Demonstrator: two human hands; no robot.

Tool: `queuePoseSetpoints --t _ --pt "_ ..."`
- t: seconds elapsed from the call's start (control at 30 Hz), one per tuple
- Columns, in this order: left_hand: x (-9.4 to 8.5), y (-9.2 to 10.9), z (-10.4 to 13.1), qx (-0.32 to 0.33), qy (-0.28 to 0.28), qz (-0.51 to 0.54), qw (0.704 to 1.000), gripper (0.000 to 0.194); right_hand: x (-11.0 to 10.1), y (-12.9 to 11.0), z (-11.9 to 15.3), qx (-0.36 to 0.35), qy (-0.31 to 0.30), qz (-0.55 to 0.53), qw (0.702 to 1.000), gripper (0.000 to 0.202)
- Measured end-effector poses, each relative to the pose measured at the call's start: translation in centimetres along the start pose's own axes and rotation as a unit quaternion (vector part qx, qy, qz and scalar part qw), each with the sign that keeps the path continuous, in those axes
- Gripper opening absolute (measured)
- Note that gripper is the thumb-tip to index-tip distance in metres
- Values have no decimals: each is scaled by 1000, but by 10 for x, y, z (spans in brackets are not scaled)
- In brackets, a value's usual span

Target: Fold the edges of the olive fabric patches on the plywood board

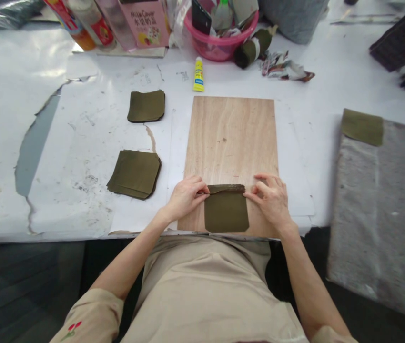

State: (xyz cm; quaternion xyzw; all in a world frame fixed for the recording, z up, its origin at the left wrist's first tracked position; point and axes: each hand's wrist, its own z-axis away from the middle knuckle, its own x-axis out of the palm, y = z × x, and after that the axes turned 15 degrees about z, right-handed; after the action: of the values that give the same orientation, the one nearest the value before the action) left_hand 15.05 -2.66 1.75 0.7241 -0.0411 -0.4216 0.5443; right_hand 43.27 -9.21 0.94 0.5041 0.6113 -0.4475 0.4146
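An olive-green fabric piece (pixel 227 213) lies on the lower part of a wooden board (pixel 233 138), its top edge folded over in a narrow strip. My left hand (pixel 189 196) pinches the left end of that fold. At the fold's right end, my right hand (pixel 269 199) pinches the corner between thumb and finger. Left of the board sit two stacks of similar pieces, a lower stack (pixel 135 173) and an upper stack (pixel 146 105).
A yellow glue tube (pixel 198 75) lies above the board. Farther back are a pink basket (pixel 220 47), a dark green roll (pixel 254 48), crumpled wrappers (pixel 286 67) and bottles (pixel 93 24). On the right, a grey padded surface (pixel 384 205) bears one green piece (pixel 362 126).
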Motion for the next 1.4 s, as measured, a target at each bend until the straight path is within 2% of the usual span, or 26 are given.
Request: queuePoseSetpoints --t 0.07,0.17,0.23,0.33,0.43,0.6,0.8,1.03,1.4 --pt "0 -1 0 2 0 4 1000 7 -4 2 2 25 17 -7 1000 27" --pt "-1 -3 -1 4 0 7 1000 7 -6 -15 0 28 24 -86 996 17" --pt "-2 -4 -2 4 -1 7 1000 7 -3 -35 -5 -14 4 -134 991 14" --pt "-3 -4 -4 6 -4 5 1000 6 7 -61 -11 -76 -16 -129 989 18" --pt "-2 -5 -4 10 -6 3 1000 7 16 -72 -14 -90 -20 -105 990 18" --pt "-3 -7 -4 6 1 14 1000 6 20 -70 -14 -82 -10 -102 991 10" --pt "-9 -8 -3 1 -20 43 999 12 19 -71 -14 -76 -20 -120 990 12" --pt "0 -8 -1 13 39 19 999 15 23 -69 -12 -74 -5 -121 990 15" --pt "9 -12 7 39 78 -8 996 15 19 -69 -11 -78 0 -118 990 22"
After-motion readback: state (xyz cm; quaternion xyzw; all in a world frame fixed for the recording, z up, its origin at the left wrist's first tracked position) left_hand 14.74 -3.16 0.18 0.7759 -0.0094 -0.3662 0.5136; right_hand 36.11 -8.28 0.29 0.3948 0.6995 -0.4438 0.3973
